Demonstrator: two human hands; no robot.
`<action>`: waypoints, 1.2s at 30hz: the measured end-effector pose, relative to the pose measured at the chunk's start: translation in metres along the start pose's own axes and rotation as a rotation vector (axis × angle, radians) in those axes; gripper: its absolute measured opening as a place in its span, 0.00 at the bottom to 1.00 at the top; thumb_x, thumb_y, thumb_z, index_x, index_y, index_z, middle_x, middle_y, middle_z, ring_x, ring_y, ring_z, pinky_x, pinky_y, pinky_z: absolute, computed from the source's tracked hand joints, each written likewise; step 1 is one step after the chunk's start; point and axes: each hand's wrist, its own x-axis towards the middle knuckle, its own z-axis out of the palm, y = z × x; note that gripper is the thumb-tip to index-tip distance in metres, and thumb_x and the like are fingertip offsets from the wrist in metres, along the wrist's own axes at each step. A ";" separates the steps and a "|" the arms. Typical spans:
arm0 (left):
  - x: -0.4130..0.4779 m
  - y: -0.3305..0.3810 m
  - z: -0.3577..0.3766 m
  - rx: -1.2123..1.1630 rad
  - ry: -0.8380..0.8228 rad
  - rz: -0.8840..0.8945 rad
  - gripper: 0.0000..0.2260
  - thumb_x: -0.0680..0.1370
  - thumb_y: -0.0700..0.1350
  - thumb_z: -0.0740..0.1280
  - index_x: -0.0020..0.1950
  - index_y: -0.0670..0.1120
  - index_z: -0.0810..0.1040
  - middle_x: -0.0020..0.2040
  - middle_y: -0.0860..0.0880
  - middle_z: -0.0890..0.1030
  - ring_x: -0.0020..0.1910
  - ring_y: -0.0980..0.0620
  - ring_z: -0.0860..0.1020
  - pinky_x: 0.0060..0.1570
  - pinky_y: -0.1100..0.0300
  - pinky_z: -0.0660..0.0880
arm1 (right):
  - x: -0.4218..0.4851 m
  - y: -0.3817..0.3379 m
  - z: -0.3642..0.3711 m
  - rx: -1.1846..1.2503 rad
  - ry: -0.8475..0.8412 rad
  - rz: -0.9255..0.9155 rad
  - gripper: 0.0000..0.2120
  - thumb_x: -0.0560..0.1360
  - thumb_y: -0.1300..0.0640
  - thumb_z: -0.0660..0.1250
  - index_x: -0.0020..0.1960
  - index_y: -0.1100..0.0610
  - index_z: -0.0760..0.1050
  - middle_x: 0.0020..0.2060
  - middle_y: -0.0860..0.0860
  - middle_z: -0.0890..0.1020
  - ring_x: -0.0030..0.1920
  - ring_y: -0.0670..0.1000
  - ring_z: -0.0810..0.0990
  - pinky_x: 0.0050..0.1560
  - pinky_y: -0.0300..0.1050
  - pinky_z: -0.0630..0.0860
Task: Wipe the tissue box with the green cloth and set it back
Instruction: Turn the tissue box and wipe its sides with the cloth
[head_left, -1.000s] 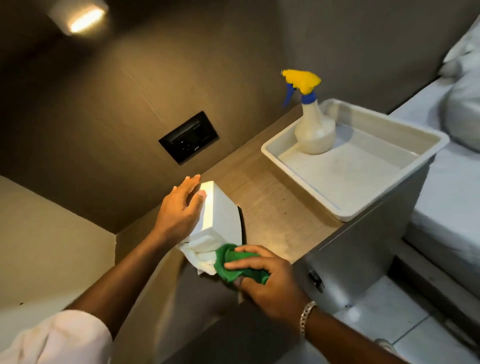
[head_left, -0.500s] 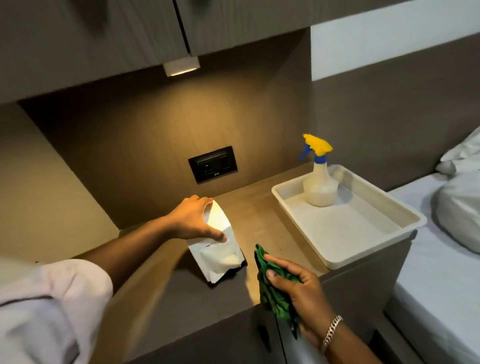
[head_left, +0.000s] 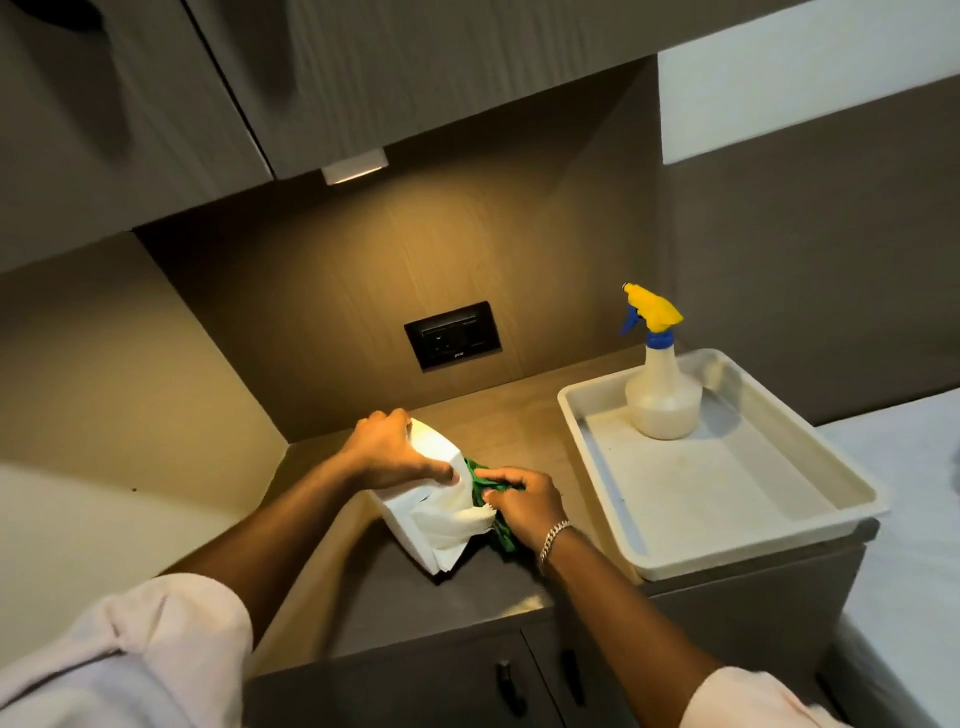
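Since half a second ago the right hand (head_left: 524, 501) has come up from the counter's front edge with the cloth (head_left: 480, 480) and now presses it against the box (head_left: 415, 525).

The left hand (head_left: 387, 452) grips the box from above, thumb on the near face, fingers curled over the far top edge. The box stands tilted on the counter (head_left: 498, 415), left of the tray (head_left: 826, 467) and clear of it; a tissue (head_left: 457, 525) spills from its opening toward the right hand. Right fingers are clenched on the cloth, bunched against the box's right side, with part of it hanging below the palm. A bracelet (head_left: 553, 538) sits on the right wrist. The spray bottle (head_left: 662, 384) stands upright in the tray's far left corner. A socket (head_left: 452, 335) is set in the back panel, with a lamp (head_left: 356, 167) lit under the cabinet above.
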 end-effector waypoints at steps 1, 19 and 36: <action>-0.001 0.002 -0.001 -0.009 -0.009 -0.028 0.47 0.52 0.73 0.69 0.62 0.46 0.69 0.56 0.45 0.73 0.52 0.47 0.73 0.50 0.51 0.77 | 0.003 -0.004 -0.003 -0.133 -0.014 -0.012 0.13 0.68 0.64 0.68 0.49 0.52 0.85 0.51 0.51 0.85 0.53 0.52 0.81 0.55 0.41 0.76; -0.007 -0.011 -0.022 0.081 -0.168 -0.247 0.40 0.72 0.70 0.57 0.74 0.44 0.60 0.68 0.39 0.71 0.63 0.37 0.74 0.57 0.42 0.77 | -0.075 0.012 0.021 0.053 0.246 -0.316 0.15 0.73 0.61 0.69 0.58 0.51 0.79 0.64 0.50 0.76 0.62 0.45 0.74 0.43 0.20 0.70; 0.029 -0.065 0.019 -0.020 -0.040 1.022 0.26 0.80 0.54 0.46 0.77 0.49 0.51 0.79 0.50 0.51 0.78 0.56 0.43 0.76 0.55 0.41 | -0.087 0.040 0.164 -0.106 0.711 -0.559 0.24 0.70 0.59 0.69 0.61 0.36 0.74 0.68 0.43 0.69 0.68 0.50 0.65 0.63 0.44 0.69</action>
